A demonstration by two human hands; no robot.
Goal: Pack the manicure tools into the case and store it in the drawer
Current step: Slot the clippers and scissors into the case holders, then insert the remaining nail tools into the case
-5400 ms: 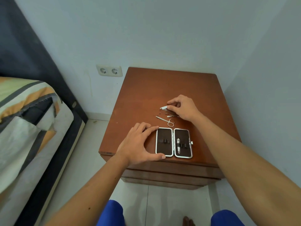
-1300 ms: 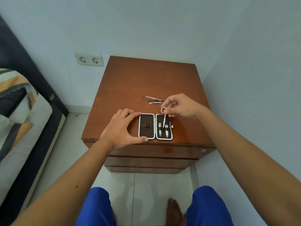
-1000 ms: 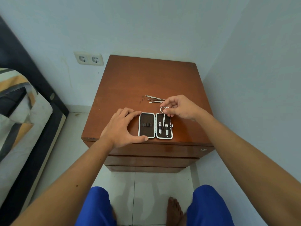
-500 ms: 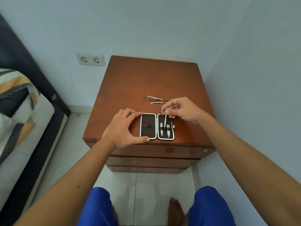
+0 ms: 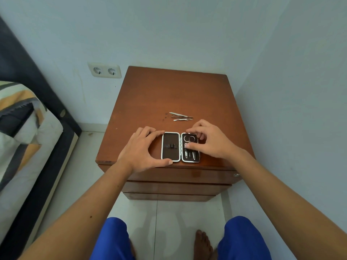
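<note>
The manicure case (image 5: pixel 170 147) lies open near the front edge of the brown nightstand (image 5: pixel 174 94), dark inside with a white rim. Its right half holds small scissors (image 5: pixel 188 139) and other metal tools in elastic loops. My left hand (image 5: pixel 142 150) grips the case's left side between thumb and fingers. My right hand (image 5: pixel 210 140) rests on the right half, fingertips pressing on the scissors. Three loose metal tools (image 5: pixel 181 116) lie on the wood just behind the case.
The nightstand's drawer fronts (image 5: pixel 176 186) sit shut below the top, with a small metal knob (image 5: pixel 236 175) at the right. A bed (image 5: pixel 22 139) stands to the left, a wall socket (image 5: pixel 104 70) behind, a wall close on the right. My knees and foot are below.
The scissors went from held above the case's top edge to lying inside its right half. My right hand came down onto the case. My left hand stayed put.
</note>
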